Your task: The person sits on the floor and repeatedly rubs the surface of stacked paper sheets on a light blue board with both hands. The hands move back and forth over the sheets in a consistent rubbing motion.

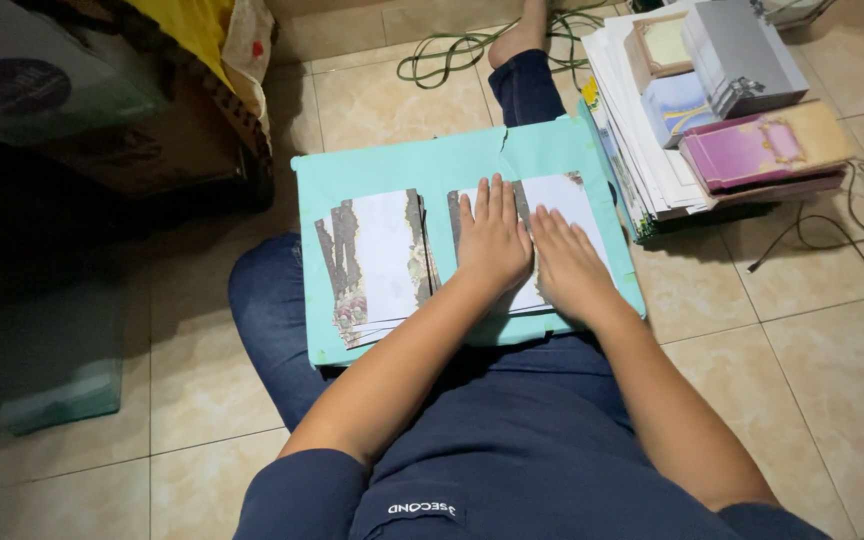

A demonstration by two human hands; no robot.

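On the lap board: both hands lie flat, side by side.
Left hand (493, 240): fingers spread, unclenched, pressing the right-hand stack of white cards with grey patterned edges (572, 205).
Right hand (569, 265): likewise open, palm down — likely squaring the stack.
Second card stack (377, 262): fanned, just left, untouched.
Support: turquoise paper-covered board (402, 165) across the knees.
Hidden: card faces under the palms; boxed cards and paper pile (727, 90) cut off at the frame's top.

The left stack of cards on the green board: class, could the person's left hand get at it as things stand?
Probably yes. The left hand lies flat on the right stack, and nothing stands between it and the left stack on the green board.
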